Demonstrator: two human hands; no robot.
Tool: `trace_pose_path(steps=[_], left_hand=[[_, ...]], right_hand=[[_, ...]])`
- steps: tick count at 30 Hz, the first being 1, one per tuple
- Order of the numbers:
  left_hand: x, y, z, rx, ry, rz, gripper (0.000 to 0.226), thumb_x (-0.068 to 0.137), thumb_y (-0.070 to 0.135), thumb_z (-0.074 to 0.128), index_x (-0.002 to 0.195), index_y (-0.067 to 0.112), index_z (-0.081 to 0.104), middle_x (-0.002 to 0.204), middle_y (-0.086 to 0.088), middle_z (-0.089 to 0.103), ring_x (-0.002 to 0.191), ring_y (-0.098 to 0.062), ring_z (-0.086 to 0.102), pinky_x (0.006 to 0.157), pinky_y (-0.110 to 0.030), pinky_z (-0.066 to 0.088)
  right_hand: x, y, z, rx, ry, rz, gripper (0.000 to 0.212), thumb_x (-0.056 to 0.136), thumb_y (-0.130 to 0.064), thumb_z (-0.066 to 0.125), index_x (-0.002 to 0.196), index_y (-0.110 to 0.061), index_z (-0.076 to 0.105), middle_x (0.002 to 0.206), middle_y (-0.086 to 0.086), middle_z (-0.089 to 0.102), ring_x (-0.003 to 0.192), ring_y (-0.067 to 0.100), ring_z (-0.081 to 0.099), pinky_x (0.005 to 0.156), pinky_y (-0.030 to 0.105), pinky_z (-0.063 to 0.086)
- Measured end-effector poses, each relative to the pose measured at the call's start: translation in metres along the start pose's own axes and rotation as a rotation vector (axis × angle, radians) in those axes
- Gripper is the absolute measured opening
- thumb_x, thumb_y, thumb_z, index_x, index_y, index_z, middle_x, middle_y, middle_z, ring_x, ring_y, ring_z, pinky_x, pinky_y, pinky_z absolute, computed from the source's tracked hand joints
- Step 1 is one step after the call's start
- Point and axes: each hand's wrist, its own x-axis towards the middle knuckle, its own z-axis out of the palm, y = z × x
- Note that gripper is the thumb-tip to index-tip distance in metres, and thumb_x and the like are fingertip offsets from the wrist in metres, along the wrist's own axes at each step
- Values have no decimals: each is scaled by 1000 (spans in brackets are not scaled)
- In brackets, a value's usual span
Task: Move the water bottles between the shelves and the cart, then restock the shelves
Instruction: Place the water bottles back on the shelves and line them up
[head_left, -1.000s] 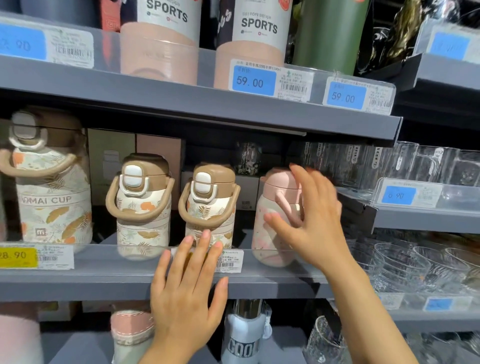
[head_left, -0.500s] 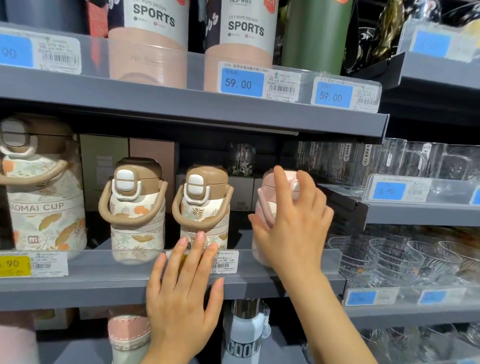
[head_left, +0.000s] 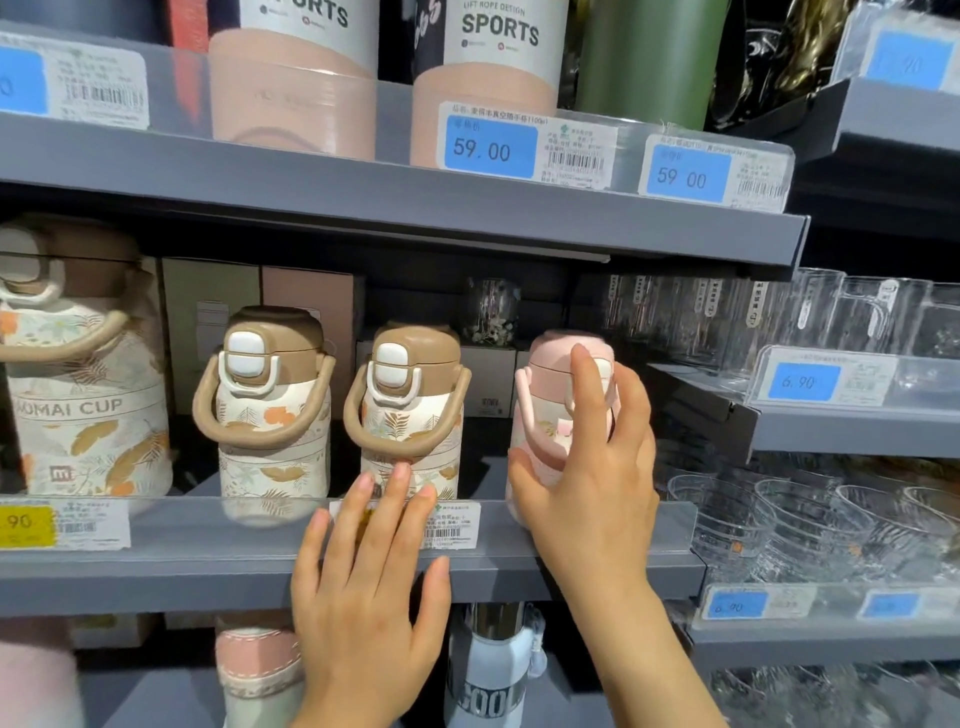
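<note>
**Right hand closes round the pink bottle**

Since a moment ago your right hand (head_left: 592, 467) has wrapped onto the pink bottle (head_left: 545, 415), at the right end of the middle shelf (head_left: 156, 577). Your left hand (head_left: 363, 597) lies flat and spread against the shelf edge, holding nothing. It's probably a light, rigid, smooth bottle, so grip the body mid-height or hook the handle loop

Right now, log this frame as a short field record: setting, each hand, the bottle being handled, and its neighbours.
setting: grey store shelf with price tags
right hand: wrapped around the pink bottle, which stands upright on the shelf
left hand: flat on the shelf front, fingers over a price tag
neighbours: two brown-lidded leaf-print bottles to its left
cart: not in view
</note>
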Motion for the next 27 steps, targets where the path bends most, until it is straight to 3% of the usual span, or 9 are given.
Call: trace_pose_path(steps=[9,14,18,22,25,27], left_hand=[[0,-3,-5,-25,-48,3,48,102,42,28,142,18,44,150,-3,41,139,-25,37,120,-40,15],[0,-2,-7,-38,-55,1,50,97,39,39,142,18,44,150,-4,41,139,-25,36,119,-40,15],[1,-1,-6,-37,-49,4,54,91,36,45,142,17,43,149,-5,42,139,-25,36,118,-41,16],[-3,-10,-6,-24,-58,82,57,91,37,46,144,16,41,151,-5,40,141,-26,34,118,-43,18],[-7,-29,-10,7,-71,204,56,93,38,46,144,16,41,152,-5,37,146,-22,27,118,-43,19],[-7,-42,-15,39,-56,154,53,98,41,39,144,16,40,152,-6,37,149,-18,21,119,-43,17]], right_hand=[[4,4,12,22,2,60,100,65,-18,87,143,-37,27,143,5,26,116,36,43,65,40,50],[6,7,11,52,-15,116,98,69,-19,84,146,-39,26,145,-2,19,122,35,38,69,42,49],[4,2,10,15,-4,70,102,67,-17,85,143,-41,23,145,2,22,118,36,41,66,42,50],[1,6,2,59,-20,65,98,67,-26,86,147,-34,28,149,7,17,118,43,45,88,51,50],[-5,-4,-11,116,68,28,90,72,-37,82,145,-33,30,151,8,15,136,39,30,105,57,35],[-5,-22,-18,127,102,-101,77,78,-41,74,144,-29,36,149,11,23,138,36,29,108,58,31]])
